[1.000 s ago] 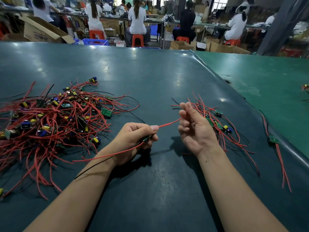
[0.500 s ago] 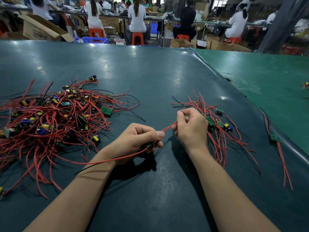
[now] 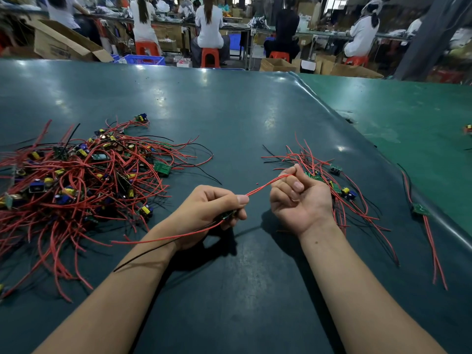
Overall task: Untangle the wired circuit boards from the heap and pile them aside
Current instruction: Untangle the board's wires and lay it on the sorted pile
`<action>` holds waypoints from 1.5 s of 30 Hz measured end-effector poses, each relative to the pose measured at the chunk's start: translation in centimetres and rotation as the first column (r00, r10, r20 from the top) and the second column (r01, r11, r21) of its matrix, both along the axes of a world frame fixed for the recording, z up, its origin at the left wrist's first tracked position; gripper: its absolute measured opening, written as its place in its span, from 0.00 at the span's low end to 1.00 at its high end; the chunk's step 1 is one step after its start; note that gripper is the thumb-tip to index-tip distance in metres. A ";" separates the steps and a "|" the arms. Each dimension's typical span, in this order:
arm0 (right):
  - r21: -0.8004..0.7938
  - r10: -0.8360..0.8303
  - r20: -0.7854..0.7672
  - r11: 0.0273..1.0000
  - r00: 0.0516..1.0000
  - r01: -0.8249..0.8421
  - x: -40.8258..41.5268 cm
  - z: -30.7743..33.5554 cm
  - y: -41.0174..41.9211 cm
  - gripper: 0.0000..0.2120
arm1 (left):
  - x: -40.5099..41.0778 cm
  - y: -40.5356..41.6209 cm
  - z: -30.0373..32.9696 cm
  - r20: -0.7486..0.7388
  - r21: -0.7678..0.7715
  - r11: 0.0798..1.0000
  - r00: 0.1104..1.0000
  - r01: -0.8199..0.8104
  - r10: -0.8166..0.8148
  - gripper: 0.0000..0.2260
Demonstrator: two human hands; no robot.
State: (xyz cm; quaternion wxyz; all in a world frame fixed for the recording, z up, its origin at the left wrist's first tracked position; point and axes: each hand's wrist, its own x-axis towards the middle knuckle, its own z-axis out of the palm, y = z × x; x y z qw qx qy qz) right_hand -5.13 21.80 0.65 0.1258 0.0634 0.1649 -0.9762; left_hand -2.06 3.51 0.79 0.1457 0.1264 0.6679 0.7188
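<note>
Both hands stretch one board's red wire point(image 3: 265, 185) right of the heap point(image 3: 76, 180).
Left hand point(image 3: 207, 210) pinches what looks like a small circuit board point(image 3: 228, 215); right hand point(image 3: 298, 198) pinches the wire's end, just before the sorted pile point(image 3: 332, 180).

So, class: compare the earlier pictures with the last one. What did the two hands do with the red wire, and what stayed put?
The right hand, open beside the red wire a second ago, closed on it, then turned palm up, fingers curled round its end. The left hand kept pinching the small circuit board in much the same spot. The heap on the left and the sorted pile behind the right hand stayed put.
</note>
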 end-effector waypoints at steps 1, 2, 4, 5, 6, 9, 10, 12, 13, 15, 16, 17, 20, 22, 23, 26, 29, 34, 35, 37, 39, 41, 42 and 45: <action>-0.020 0.015 -0.005 1.000 1.000 -0.015 0.1 -0.1 0.0 0.09 | 0.0 0.0 0.0 0.002 0.001 1.000 1.000 -0.002 0.002 0.13; -0.025 0.016 -0.007 1.000 1.000 -0.017 0.1 -0.1 0.0 0.09 | 0.0 0.0 0.0 0.005 0.003 1.000 1.000 -0.004 0.004 0.13; 0.030 -0.041 0.010 0.999 0.999 0.041 0.1 0.0 -0.1 0.11 | 0.0 0.1 0.0 0.009 0.013 1.000 1.000 -0.006 0.006 0.13; 0.106 -0.100 0.015 0.990 0.995 0.098 -0.1 0.0 -0.1 0.12 | 0.0 0.1 0.0 0.008 0.016 1.000 1.000 -0.006 0.006 0.13; 0.221 -0.169 -0.007 0.961 0.986 0.166 -0.3 0.0 -0.2 0.14 | -0.1 0.0 -0.1 0.006 0.016 1.000 1.000 -0.006 0.006 0.12; 0.568 -0.344 -0.190 0.726 0.919 0.389 -0.8 -0.1 -0.9 0.14 | -0.1 -0.1 -0.1 0.007 0.030 1.000 1.000 -0.006 0.006 0.12; 0.615 -0.364 -0.231 0.664 0.902 0.425 -0.8 -0.1 -1.1 0.13 | -0.1 -0.1 -0.2 0.010 0.049 0.999 1.000 -0.009 0.009 0.12; 0.648 -0.324 -0.238 0.649 0.916 0.398 -0.7 0.0 -1.3 0.10 | -0.2 -0.1 -0.3 0.022 0.104 0.994 0.999 -0.032 0.030 0.12; 0.665 -0.256 -0.202 0.673 0.945 0.325 -0.6 0.1 -1.4 0.15 | -0.3 -0.1 -0.3 0.037 0.135 0.989 0.998 -0.060 0.055 0.12; 0.735 -0.034 -0.102 0.671 0.994 0.098 -0.2 0.2 -1.6 0.30 | -0.5 0.1 -0.4 0.081 0.182 0.974 0.990 -0.132 0.119 0.11; 0.779 0.094 -0.063 0.627 0.994 -0.010 0.1 0.2 -1.9 0.32 | -0.5 0.1 -0.4 0.091 0.190 0.969 0.986 -0.156 0.141 0.11; 0.810 0.211 -0.050 0.580 0.976 -0.084 0.5 0.1 -2.1 0.29 | -0.5 0.1 -0.4 0.084 0.184 0.969 0.985 -0.164 0.150 0.11; 0.807 0.323 -0.117 0.582 0.939 -0.100 1.2 -0.2 -2.6 0.11 | -0.3 0.1 -0.5 0.025 0.107 0.989 0.994 -0.105 0.103 0.09; 0.766 0.255 -0.139 0.640 0.957 -0.059 1.1 0.0 -2.4 0.09 | -0.3 0.1 -0.6 0.005 0.057 0.995 0.997 -0.076 0.076 0.09; 0.743 0.201 -0.145 0.669 0.969 -0.027 0.9 0.1 -2.3 0.09 | -0.3 0.0 -0.6 -0.004 0.038 0.997 0.997 -0.072 0.072 0.10; 0.671 -0.039 -0.151 0.730 0.988 0.131 0.2 0.4 -1.6 0.09 | -0.5 -0.2 -0.8 -0.026 0.000 0.999 0.998 -0.050 0.050 0.11; 0.581 -0.248 -0.180 0.754 0.952 0.306 -0.2 0.4 -1.3 0.10 | -0.7 -0.3 -1.0 -0.027 0.010 0.999 0.998 -0.049 0.049 0.13; 0.721 -0.252 -0.180 0.624 0.951 0.302 -0.2 0.3 -1.6 0.09 | -0.9 0.2 -0.8 -0.002 0.194 0.967 0.985 -0.167 0.170 0.15; 0.801 -0.149 -0.190 0.549 0.971 0.241 0.1 0.2 -1.9 0.10 | -1.0 0.3 -0.8 0.007 0.193 0.954 0.973 -0.229 0.232 0.16; 0.913 0.147 -0.174 0.395 0.974 0.103 0.9 -0.2 -2.6 0.16 | -1.0 0.5 -0.7 0.004 0.161 0.931 0.944 -0.327 0.330 0.18; 0.947 0.372 -0.175 0.318 0.911 0.052 1.7 -0.4 -3.1 0.19 | -0.7 0.7 -0.8 -0.003 0.156 0.933 0.945 -0.324 0.328 0.19; 0.947 0.462 -0.192 0.319 0.866 0.041 2.0 -0.3 -3.2 0.17 | -0.4 0.8 -0.9 0.014 0.176 0.955 0.970 -0.240 0.242 0.22; 0.946 0.483 -0.194 0.322 0.854 0.033 2.1 -0.2 -3.3 0.16 | -0.3 0.8 -0.9 0.011 0.170 0.965 0.979 -0.202 0.203 0.23; 0.927 0.419 -0.250 0.365 0.873 0.090 2.3 -0.2 -3.5 0.13 | -0.6 0.9 -0.9 -0.026 0.143 0.961 0.970 -0.235 0.241 0.27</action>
